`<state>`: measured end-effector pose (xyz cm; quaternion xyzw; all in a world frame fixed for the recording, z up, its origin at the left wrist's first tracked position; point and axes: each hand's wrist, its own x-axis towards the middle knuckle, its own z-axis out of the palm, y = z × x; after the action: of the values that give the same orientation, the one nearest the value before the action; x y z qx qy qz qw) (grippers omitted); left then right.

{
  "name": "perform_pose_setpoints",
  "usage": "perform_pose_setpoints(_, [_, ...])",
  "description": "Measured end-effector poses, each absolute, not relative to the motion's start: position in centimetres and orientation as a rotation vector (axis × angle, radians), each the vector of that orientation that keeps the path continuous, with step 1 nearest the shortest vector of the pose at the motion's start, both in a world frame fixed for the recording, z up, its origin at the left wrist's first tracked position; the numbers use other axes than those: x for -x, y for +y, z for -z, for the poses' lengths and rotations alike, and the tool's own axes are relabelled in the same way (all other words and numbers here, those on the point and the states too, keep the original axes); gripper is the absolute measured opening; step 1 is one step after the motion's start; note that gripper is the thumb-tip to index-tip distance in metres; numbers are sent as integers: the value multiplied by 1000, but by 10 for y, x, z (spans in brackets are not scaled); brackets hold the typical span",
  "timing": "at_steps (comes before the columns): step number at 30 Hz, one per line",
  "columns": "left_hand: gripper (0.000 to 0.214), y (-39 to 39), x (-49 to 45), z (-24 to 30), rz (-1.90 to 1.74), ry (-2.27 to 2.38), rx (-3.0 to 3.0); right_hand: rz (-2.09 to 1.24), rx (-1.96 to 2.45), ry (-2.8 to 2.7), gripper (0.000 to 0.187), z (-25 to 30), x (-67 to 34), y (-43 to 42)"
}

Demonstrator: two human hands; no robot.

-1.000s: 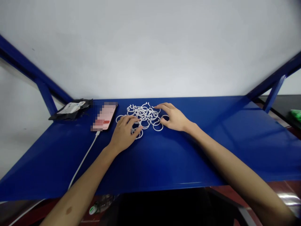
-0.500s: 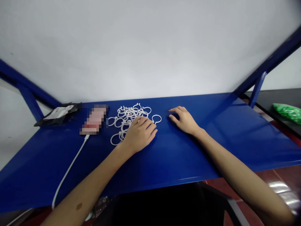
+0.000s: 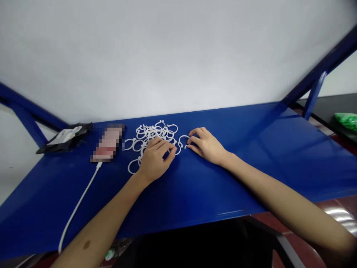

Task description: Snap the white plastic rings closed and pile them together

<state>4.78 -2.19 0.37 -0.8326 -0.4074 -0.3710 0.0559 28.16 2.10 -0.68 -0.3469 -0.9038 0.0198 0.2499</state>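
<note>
A pale wall (image 3: 178, 56) stands behind the blue tabletop (image 3: 212, 190) where I work. My right hand (image 3: 205, 146) has its fingers bent and thumb slightly apart from them, the tips at the edge of one white open ring (image 3: 182, 137); I cannot tell whether they pinch it. My left hand (image 3: 154, 158) lies palm down over the near part of the pile of white rings (image 3: 153, 131), fingers curled, thumb and forefinger tips close together beside a ring at the pile's right edge; whether it has hold of any is hidden. The pile is tangled, knobbed ends poking out, with a few rings straggling to its left. Farther left lies a phone (image 3: 107, 143), its screen blurred, a white cable (image 3: 78, 204) plugged into its near end. Beyond it is a black plastic pouch (image 3: 82, 134) with a white label. Far right, a green packet (image 3: 347, 121) sits on a black surface (image 3: 326, 108).
</note>
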Motion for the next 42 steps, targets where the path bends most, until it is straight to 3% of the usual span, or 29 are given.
perform_pose_setpoints(5, [7,-24,-46,-5,1183,-1244,2538,-306,902,-2245,14,-2,-280,11])
perform_pose_setpoints(11, [16,-38,-54,-13,1331,-1434,2598,-698,929,-1891,15,-17,-270,-18])
perform_pose_setpoints(20, [27,-41,-55,-11,1478,-1727,2873,-836,900,-1959,20,-18,-269,-23])
perform_pose_setpoints(42, [22,-46,-61,-3,1352,-1390,2589,-775,728,-2222,17,-19,-272,-21])
